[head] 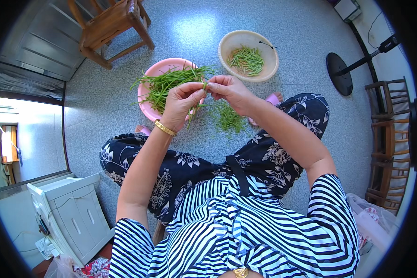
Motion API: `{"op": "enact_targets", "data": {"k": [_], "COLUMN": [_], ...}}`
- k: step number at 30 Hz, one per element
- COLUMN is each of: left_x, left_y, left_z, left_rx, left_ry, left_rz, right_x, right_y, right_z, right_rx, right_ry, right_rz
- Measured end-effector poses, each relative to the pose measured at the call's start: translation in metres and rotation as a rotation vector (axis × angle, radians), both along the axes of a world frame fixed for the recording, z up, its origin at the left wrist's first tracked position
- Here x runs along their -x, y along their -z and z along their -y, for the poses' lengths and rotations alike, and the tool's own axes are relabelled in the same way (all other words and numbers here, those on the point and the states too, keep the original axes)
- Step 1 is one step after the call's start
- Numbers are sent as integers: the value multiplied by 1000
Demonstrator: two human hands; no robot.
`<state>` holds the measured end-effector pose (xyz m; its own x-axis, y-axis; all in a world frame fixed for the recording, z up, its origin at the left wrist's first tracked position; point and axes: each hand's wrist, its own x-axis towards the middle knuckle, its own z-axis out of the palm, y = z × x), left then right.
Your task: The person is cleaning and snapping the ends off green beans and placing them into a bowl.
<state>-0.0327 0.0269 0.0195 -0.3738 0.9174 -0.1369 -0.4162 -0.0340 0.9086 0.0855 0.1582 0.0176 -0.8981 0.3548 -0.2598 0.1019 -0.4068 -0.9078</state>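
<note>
My left hand (184, 102) pinches a thin green stem (191, 116) between thumb and fingers, with its lower end hanging below the hand. Fingertips of my right hand (231, 92) meet the top of the same stem, thumb against forefinger. Beneath and beyond my left hand is a pink plastic basin (143, 104) heaped with long green stems (166, 83), some overhanging its rim. Farther off to the right, a cream woven-rimmed basket (226, 48) holds short cut pieces of green stem (246, 60). A loose pile of green scraps (230, 118) lies on the floor below my right hand.
A wooden chair (107, 31) stands at the far left. To the right are a stand with a round black base (338, 73) and several small wooden chairs (382, 139). A white plastic cabinet (73, 208) is at lower left. My pink-slippered feet flank the scraps.
</note>
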Motion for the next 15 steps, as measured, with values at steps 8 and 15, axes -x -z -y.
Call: {"op": "enact_targets", "data": {"k": [8, 15], "left_x": [1, 2], "left_y": [-1, 5], "left_z": [1, 1], "left_rx": [23, 37], "left_ry": [19, 112], "left_rz": [4, -138], "right_x": [0, -2], "right_y": [-12, -14], "right_z": [-5, -8], "right_rx": [-88, -44], "right_ry": [-120, -52], "right_rz": [-15, 2]}}
